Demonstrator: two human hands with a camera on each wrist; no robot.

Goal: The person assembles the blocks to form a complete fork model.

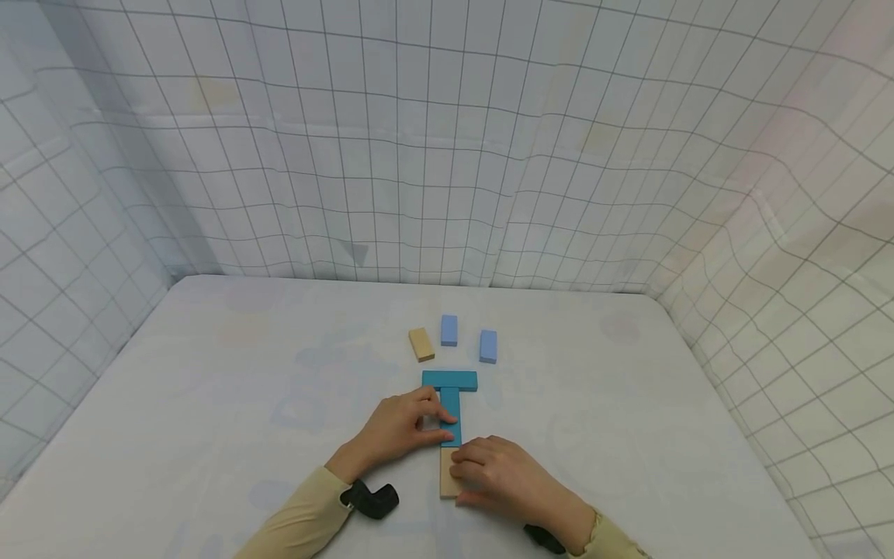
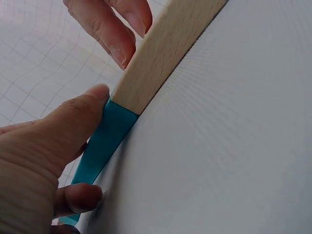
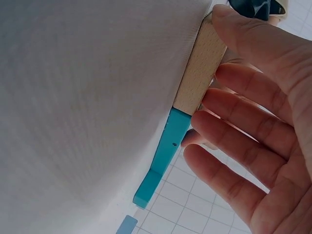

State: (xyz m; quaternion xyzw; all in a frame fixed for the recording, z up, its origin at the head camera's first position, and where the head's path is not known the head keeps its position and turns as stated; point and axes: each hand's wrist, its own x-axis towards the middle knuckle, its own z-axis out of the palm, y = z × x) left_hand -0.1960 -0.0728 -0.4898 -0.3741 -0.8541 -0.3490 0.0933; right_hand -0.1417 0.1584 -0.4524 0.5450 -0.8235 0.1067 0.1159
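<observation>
A teal block [image 1: 450, 398] lies lengthwise on the table, its far end against a teal crosspiece [image 1: 450, 379], so the two form a T. End to end with its near end lies a pale wooden block [image 1: 446, 486]. My left hand [image 1: 396, 425] reaches over the teal block from the left; in the left wrist view its thumb touches the top near the joint and another finger lies along the side. On the right, my right hand [image 1: 504, 475] rests its loosely bent fingers on the wooden block, with the thumb near that block's near end in the right wrist view.
Beyond the crosspiece lie a small wooden block [image 1: 422, 345] and two light blue blocks, one in the middle [image 1: 449, 331] and one to the right [image 1: 488, 347]. A white cloth covers the table [image 1: 209, 388]. Grid-patterned curtains [image 1: 433, 155] hang around it.
</observation>
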